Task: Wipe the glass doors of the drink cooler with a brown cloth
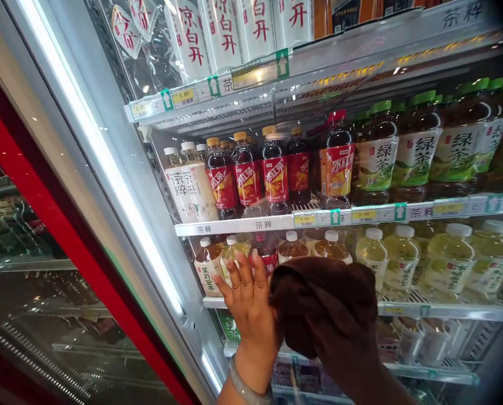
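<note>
Shop, by my remote view: lit drinks cooler (122, 146), bottled teas (276, 174) in rows, price tags (304, 219) along shelf front edges (230, 226).

A bright light tube (103, 157) slants down the inner side of a drinks cooler (145, 208), beside tiers of white-edged shelves (234, 226). To the left, a red frame (66, 228) borders dimmer shelving (27, 265).

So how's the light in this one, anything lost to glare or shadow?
Head view: the light strip on the left burns out to white; head view: the cloth looks dark, its folds faint, while the left hand is clearly lit; head view: the upper right corner falls to black.
</note>
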The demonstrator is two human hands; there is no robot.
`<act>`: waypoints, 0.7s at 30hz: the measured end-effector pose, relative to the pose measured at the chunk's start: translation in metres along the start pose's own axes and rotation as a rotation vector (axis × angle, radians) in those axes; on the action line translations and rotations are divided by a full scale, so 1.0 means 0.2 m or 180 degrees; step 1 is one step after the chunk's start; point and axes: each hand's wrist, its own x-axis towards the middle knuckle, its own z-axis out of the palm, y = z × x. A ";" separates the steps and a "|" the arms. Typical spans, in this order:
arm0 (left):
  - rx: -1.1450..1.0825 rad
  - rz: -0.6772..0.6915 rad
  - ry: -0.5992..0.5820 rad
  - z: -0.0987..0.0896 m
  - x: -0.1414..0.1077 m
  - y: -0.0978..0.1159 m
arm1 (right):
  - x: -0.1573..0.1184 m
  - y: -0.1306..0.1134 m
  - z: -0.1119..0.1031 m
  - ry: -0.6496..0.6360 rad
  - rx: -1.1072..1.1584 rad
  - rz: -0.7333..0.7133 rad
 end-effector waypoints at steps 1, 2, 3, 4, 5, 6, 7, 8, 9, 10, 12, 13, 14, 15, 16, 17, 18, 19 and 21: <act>-0.0016 0.0007 0.0002 0.00 0.00 0.00 | 0.02 0.00 0.00 0.0037 -0.0062 -0.0033; -0.0035 0.0010 -0.0007 -0.01 0.00 0.00 | 0.05 0.02 -0.01 0.0116 -0.0151 -0.0058; -0.0049 0.0011 -0.0026 -0.01 0.00 -0.01 | 0.08 0.05 -0.02 0.0170 -0.0223 -0.0055; -0.0061 0.0015 -0.0049 -0.01 -0.01 -0.01 | 0.11 0.08 -0.05 0.0224 -0.0294 -0.0067; -0.0069 0.0019 -0.0059 -0.01 -0.01 -0.02 | 0.12 0.12 -0.08 0.0281 -0.0372 -0.0065; -0.0073 0.0020 -0.0062 -0.01 -0.01 -0.02 | 0.11 0.16 -0.11 0.0334 -0.0451 -0.0031; -0.0073 0.0028 -0.0051 -0.01 -0.01 -0.02 | 0.09 0.19 -0.13 0.0405 -0.0516 -0.0027; -0.0070 0.0033 -0.0030 -0.01 -0.01 -0.02 | 0.05 0.20 -0.14 0.0441 -0.0561 0.0008; -0.0067 0.0030 -0.0009 0.00 -0.01 -0.02 | 0.00 0.19 -0.13 0.0468 -0.0585 0.0050; -0.0066 0.0021 0.0005 0.00 -0.01 -0.02 | -0.05 0.17 -0.12 0.0428 -0.0579 0.0077; -0.0075 -0.0013 -0.0002 0.00 -0.01 -0.02 | -0.09 0.10 -0.07 0.0310 -0.0454 0.0194; -0.0105 -0.0023 -0.0027 -0.01 -0.02 -0.02 | -0.08 0.06 -0.04 0.0301 -0.0368 0.0291; -0.0155 -0.0013 -0.0070 -0.01 -0.02 -0.02 | -0.05 0.02 -0.01 0.0291 -0.0286 0.0370; -0.0216 0.0024 -0.0120 -0.02 -0.03 -0.02 | -0.01 0.00 0.00 0.0278 -0.0227 0.0398; -0.0274 0.0070 -0.0179 -0.02 -0.03 -0.03 | 0.05 -0.01 0.00 0.0262 -0.0212 0.0435; -0.0323 0.0108 -0.0237 -0.03 -0.04 -0.03 | 0.09 0.00 0.00 0.0258 -0.0238 0.0433; -0.0361 0.0124 -0.0289 -0.04 -0.04 -0.03 | 0.12 0.01 -0.02 0.0233 -0.0299 0.0364; -0.0388 0.0118 -0.0314 -0.04 -0.05 -0.04 | 0.13 0.03 -0.04 0.0232 -0.0399 0.0291; -0.0440 0.0080 -0.0312 -0.04 -0.05 -0.04 | 0.09 0.05 -0.07 0.0288 -0.0647 0.0234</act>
